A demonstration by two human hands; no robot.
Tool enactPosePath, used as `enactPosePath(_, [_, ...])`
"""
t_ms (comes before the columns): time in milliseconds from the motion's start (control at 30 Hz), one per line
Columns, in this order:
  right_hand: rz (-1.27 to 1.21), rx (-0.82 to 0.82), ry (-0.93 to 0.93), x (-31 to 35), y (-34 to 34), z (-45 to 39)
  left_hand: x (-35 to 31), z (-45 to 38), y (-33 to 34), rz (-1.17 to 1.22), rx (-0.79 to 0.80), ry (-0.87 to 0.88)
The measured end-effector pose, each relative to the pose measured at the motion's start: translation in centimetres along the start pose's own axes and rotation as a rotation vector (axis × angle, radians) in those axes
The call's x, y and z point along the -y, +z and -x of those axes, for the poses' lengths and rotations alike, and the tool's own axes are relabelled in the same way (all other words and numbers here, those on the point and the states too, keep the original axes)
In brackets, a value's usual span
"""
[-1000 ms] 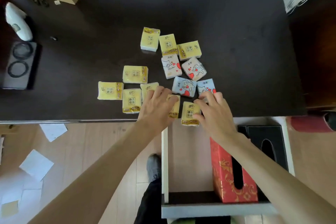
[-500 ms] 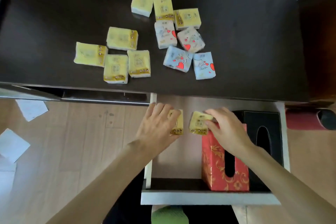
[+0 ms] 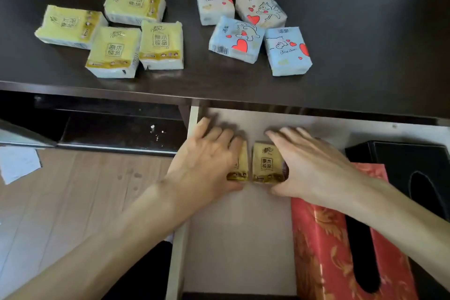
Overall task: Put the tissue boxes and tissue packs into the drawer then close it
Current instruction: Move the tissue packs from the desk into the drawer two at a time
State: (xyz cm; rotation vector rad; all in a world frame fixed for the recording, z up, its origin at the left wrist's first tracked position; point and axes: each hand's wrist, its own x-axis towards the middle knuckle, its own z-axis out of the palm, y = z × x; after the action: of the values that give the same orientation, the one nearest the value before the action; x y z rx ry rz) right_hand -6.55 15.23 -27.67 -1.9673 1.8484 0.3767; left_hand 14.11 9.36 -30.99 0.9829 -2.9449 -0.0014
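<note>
The left hand (image 3: 207, 161) is gripping a yellow tissue pack (image 3: 239, 165) over the open drawer (image 3: 243, 238). Just beside it, the right hand (image 3: 314, 165) is clasping a second yellow pack (image 3: 266, 162). Both packs are probably light and squashy, best pinched across their short sides. Further right, the red tissue box (image 3: 341, 251) is sitting in the drawer; other packs (image 3: 160, 44) are waiting on the tabletop (image 3: 353, 56).

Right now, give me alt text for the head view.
Left hand and right hand each set a yellow tissue pack into the open drawer, beside a red tissue box and a black one. More packs lie on the dark desk.
</note>
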Motion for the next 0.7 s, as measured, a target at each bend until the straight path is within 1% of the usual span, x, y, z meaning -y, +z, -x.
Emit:
enactPosePath(100, [0.051, -0.03, -0.02, -0.1, 0.1, -0.1, 0.1, 0.1, 0.3, -0.046, -0.033, 0.012])
enactPosePath(267, [0.149, -0.108, -0.042, -0.2, 0.8, -0.3, 0.0, 0.2, 0.5, -0.101, 0.027, -0.018])
enactPosePath(333, [0.115, -0.17, -0.035, 0.1, 0.5, -0.3, -0.1, 0.3, 0.1, -0.15, 0.049, -0.024])
enactPosePath(400, [0.057, -0.172, -0.001, 1.0, 0.1, 0.8, -1.3, 0.8, -0.9, -0.154, 0.126, -0.031])
enactPosePath(433, [0.037, -0.189, 0.017, 1.2, -0.1, 1.3, -1.8, 1.2, -1.3, -0.151, 0.135, -0.043])
enactPosePath(567, [0.019, -0.163, 0.055, 1.5, 0.1, 1.3, -2.1, 1.3, -1.7, -0.1, 0.149, -0.093])
enactPosePath(633, [-0.004, -0.181, 0.057, 1.4, -0.1, 1.3, -1.6, 0.7, -1.7, -0.105, 0.129, -0.097])
enactPosePath(700, [-0.012, -0.172, 0.071, 1.5, -0.4, 1.3, -1.5, 0.4, -1.7, -0.123, 0.149, -0.108])
